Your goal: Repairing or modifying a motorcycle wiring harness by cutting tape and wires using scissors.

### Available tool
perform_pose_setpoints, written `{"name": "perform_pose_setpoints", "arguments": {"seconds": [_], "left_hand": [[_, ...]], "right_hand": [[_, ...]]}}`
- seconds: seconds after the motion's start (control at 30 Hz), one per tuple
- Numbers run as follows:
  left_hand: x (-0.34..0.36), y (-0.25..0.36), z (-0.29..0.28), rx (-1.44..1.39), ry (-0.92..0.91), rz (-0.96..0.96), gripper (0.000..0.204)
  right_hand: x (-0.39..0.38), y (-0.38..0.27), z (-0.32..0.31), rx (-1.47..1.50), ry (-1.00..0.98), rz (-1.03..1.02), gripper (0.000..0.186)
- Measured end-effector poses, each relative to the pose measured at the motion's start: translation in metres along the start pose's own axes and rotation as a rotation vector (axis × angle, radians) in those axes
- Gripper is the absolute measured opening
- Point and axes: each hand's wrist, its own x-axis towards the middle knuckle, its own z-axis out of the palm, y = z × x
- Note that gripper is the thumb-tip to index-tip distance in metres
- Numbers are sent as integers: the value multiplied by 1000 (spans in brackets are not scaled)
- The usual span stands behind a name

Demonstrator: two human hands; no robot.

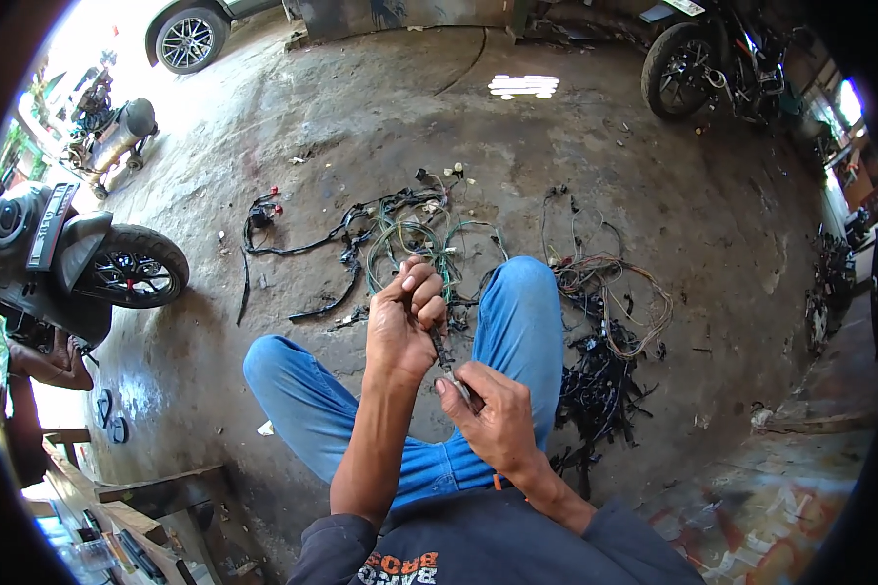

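Head view: left hand (403, 322) pinching the upper end of a dark taped wire bundle (443, 353), right hand (493, 414) gripping its lower end, stretching it taut over the knees, probably for inspection. Wiring harnesses (410, 239) lying spread on the far concrete floor (595, 156), tangled wires (605, 361) heaped right.

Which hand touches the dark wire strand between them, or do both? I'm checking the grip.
Touching, both: the head view shows the left hand pinching the strand's upper end and the right hand its lower end.

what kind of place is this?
Likely a roadside motorcycle repair shop: bare concrete floor, parked motorcycles, a scooter, and wiring harnesses spread out. The left hand and right hand hold a wire bundle between them.
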Motion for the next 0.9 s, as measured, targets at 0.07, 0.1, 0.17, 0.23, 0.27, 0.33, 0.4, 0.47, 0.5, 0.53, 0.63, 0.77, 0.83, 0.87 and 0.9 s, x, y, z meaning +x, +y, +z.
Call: {"name": "perform_pose_setpoints", "arguments": {"seconds": [0.07, 0.1, 0.17, 0.23, 0.27, 0.33, 0.4, 0.47, 0.5, 0.53, 0.63, 0.77, 0.83, 0.87, 0.9], "left_hand": [[-1, 1, -1, -13, 22, 8, 11], [-1, 4, -2, 4, -6, -5, 13], [-1, 8, -7, 24, -32, -10, 15], [-1, 10, -10, 116, -242, 84, 26], [-3, 4, 3, 112, -243, 75, 26], [-12, -5, 31, 537, 99, 189, 46], [-25, -7, 23, 710, -18, 75, 57], [-41, -16, 19, 837, -28, -150, 53], [-44, -15, 16, 838, -27, -153, 53], [-49, -11, 13, 963, -70, -201, 51], [-52, -4, 7, 1104, -79, -204, 48], [-54, 6, 5, 998, -100, -99, 46], [-57, 4, 14, 917, -118, -108, 47], [-57, 3, 16, 916, -120, -111, 47], [-56, 2, 16, 904, -147, -89, 47]], "right_hand": [[-3, 0, 0, 2, -12, 25, 22], [-3, 0, -1, 1, -12, 25, 22], [-2, 1, 1, 22, -34, 28, 27], [-3, 3, 3, 120, -80, 117, 29], [-3, 6, 2, 207, -111, 214, 31], [-3, 22, 5, 491, -88, 294, 34], [1, 28, 3, 778, -65, 367, 37], [6, 30, -1, 753, -116, 361, 39], [7, 33, 1, 753, -87, 380, 41], [6, 33, 1, 755, -91, 383, 41], [1, 32, -10, 639, -184, 403, 40], [-20, 29, -46, 221, -278, 383, 29], [-50, 41, -71, -174, -473, 370, 27], [-70, 47, -83, -297, -597, 409, 31], [-88, 49, -90, -409, -719, 428, 35]]}}
